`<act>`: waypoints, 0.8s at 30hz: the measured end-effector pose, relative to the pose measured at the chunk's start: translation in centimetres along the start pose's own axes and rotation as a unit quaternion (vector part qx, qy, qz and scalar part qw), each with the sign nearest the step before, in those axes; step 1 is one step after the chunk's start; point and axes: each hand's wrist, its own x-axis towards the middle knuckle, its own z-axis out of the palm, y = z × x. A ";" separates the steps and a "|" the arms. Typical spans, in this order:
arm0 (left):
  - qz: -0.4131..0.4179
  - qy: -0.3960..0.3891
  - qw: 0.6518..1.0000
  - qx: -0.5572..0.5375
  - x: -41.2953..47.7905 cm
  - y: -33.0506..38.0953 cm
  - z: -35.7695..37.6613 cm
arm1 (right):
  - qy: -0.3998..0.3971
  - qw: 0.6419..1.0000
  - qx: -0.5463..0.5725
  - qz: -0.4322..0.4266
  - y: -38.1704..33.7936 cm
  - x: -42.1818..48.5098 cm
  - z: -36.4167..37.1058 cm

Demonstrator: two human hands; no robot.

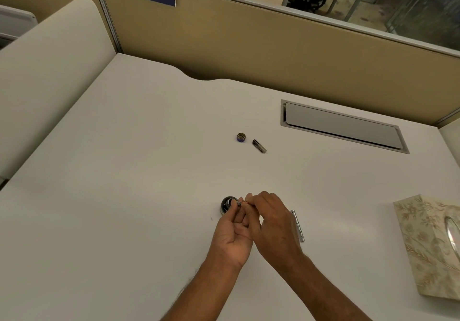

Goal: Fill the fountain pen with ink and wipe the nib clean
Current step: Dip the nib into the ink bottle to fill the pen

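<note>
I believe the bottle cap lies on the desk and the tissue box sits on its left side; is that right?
Not quite: the head view shows the tissue box on the right side. The bottle cap does lie on the desk.

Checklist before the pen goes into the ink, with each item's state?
1. Lid off ink bottle: ok; its cap lies apart on the desk.
2. Grip on pen section: ok; left hand and right hand both pinch it beside the bottle.
3. Already filled: cannot tell, too small to see.
4. Nearby tissue box: ok, on the desk's right.
5. Other pen pieces set aside: ok; dark piece and silver piece lie on the desk.
</note>
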 end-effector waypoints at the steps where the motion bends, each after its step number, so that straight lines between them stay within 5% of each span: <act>1: -0.001 -0.001 1.000 0.003 0.0 0.0 0.0 | -0.002 1.000 0.002 0.002 0.0 0.0 0.0; 24: -0.012 -0.013 1.000 -0.022 -0.1 -0.1 0.1 | -0.013 1.000 0.021 0.017 0.0 0.1 -0.1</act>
